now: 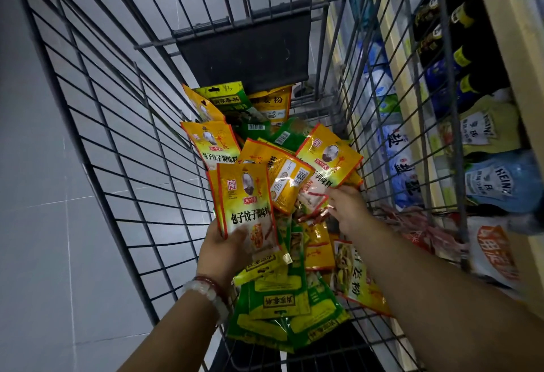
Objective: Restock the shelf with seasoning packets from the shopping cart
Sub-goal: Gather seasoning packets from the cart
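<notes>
Reaching into a wire shopping cart [123,124] beside a stocked shelf [500,83]

Seasoning packets [294,298] are lying heaped in the cart; the left hand [223,251] is gripping a yellow packet [245,203] upright, while the right hand [348,209] is pinching another yellow packet [326,162] by its lower edge.

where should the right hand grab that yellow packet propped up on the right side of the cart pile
Pinch its lower edge, coming from below on the near side. The yellow packet leans tilted with its top away, and its bottom corner sits right at the right hand, free of the cart wall.
</notes>
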